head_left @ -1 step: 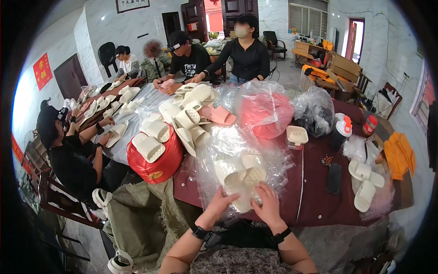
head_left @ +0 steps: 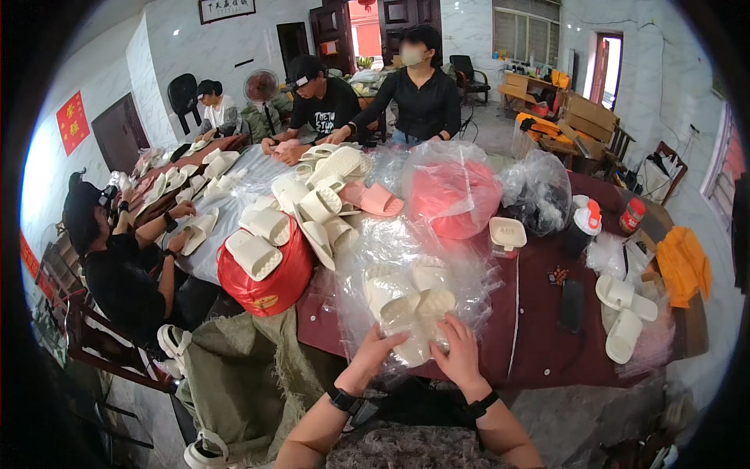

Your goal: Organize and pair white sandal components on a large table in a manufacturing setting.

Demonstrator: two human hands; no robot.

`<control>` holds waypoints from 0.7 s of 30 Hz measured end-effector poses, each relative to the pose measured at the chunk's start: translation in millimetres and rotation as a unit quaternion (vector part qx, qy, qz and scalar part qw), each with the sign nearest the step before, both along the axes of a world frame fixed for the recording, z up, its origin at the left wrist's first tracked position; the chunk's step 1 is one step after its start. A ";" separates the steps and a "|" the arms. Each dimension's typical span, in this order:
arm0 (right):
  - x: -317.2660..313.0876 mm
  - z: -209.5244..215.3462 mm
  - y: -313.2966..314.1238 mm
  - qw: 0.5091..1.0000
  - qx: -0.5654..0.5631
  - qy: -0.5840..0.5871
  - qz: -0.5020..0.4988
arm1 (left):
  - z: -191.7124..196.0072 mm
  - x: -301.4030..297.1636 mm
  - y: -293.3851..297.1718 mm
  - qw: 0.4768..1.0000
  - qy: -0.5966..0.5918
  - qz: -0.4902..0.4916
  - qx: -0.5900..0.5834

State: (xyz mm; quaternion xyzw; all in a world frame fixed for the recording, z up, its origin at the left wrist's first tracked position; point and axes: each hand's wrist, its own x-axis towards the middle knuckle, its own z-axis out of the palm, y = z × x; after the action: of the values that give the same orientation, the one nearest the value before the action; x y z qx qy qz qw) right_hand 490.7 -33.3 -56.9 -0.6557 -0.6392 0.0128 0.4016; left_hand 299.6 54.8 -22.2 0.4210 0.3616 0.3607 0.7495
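Observation:
Cream slide slippers (head_left: pixel 403 319) lie in front of me, in or under clear plastic on the near edge of the table. My left hand (head_left: pixel 373 353) grips their left side, its thumb stretched along the slipper edge. On the other side my right hand (head_left: pixel 459 352) is closed round the right slipper, fingertips on the plastic. Loose clear plastic bags (head_left: pixel 391 242) spread beyond and around the slippers. Both wrists wear dark bands. Some of my fingers are hidden beneath the slippers.
Left of my hands, slippers lie on a red bundle (head_left: pixel 262 293) beside a slipper pile (head_left: pixel 316 205). A plastic-wrapped pink bundle (head_left: pixel 455 191), a lidded tub (head_left: pixel 508 234), a dark phone (head_left: pixel 571 305) and more slippers (head_left: pixel 623 336) sit rightward. Several co-workers (head_left: pixel 422 102) work around the table.

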 end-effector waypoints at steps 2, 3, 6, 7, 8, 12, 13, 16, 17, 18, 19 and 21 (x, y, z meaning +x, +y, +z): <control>2.9 -3.2 -2.0 0.999 0.004 0.014 -0.036 | -13.5 -7.6 9.1 0.998 -0.047 -0.031 -0.036; 2.3 0.8 -2.5 0.999 0.007 0.012 -0.038 | -15.6 -12.5 9.9 0.992 -0.092 -0.051 -0.076; -0.9 15.7 -9.2 0.996 0.055 0.008 -0.072 | -25.6 -26.0 8.4 0.986 -0.111 -0.058 -0.110; -2.1 19.6 -10.8 0.995 0.059 -0.002 -0.084 | -35.3 -30.7 10.0 0.981 -0.129 -0.079 -0.123; -2.6 23.4 -10.8 0.993 0.063 -0.013 -0.095 | -47.9 -31.8 11.8 0.985 -0.132 -0.053 -0.100; -6.9 37.8 -10.8 0.991 0.011 0.124 -0.042 | -64.4 -35.8 8.6 0.984 -0.150 -0.046 -0.079; -9.1 42.9 -6.5 0.988 -0.016 0.148 -0.034 | -68.6 -38.7 9.8 0.985 -0.149 -0.047 -0.079; -7.2 33.2 5.9 0.987 -0.038 0.157 -0.012 | -73.0 -36.6 9.0 0.985 -0.150 -0.064 -0.057; -4.6 25.9 11.1 0.989 -0.035 0.146 0.006 | -71.2 -33.7 6.1 0.987 -0.151 -0.049 -0.038; -9.4 29.0 13.9 0.989 -0.035 0.145 0.008 | -70.8 -34.4 3.7 0.988 -0.152 -0.030 -0.019; -15.9 32.8 16.4 0.985 -0.063 0.158 0.018 | -72.5 -35.4 3.6 0.988 -0.153 -0.028 -0.017; -20.3 40.7 18.1 0.980 -0.093 0.171 0.031 | -73.0 -37.5 2.5 0.995 -0.091 -0.040 0.006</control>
State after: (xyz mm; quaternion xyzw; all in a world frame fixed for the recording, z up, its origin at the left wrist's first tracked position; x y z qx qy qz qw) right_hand 470.5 -15.1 -16.2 -0.6582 -0.5772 0.1964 0.4416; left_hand 262.1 57.3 -95.2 0.4055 0.2728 0.3695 0.7903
